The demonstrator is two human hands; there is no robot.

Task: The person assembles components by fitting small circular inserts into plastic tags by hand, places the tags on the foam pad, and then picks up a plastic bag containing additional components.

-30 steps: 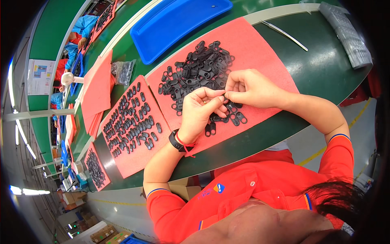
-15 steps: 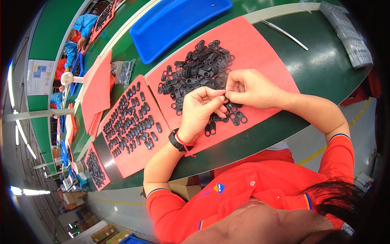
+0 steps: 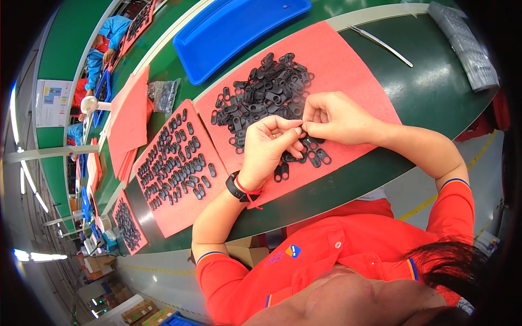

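Head: black pieces, apparent speck in tray

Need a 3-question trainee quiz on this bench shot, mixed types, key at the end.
1. True or false: the left hand and right hand are held far apart.
2. Which wrist wears the black band?
A) left
B) right
C) neither
3. Fill in: the black parts nearest the hands lie in a loose ____; those on the left pink mat lie in rough rows.

Key: 1 false; 2 A; 3 heap.
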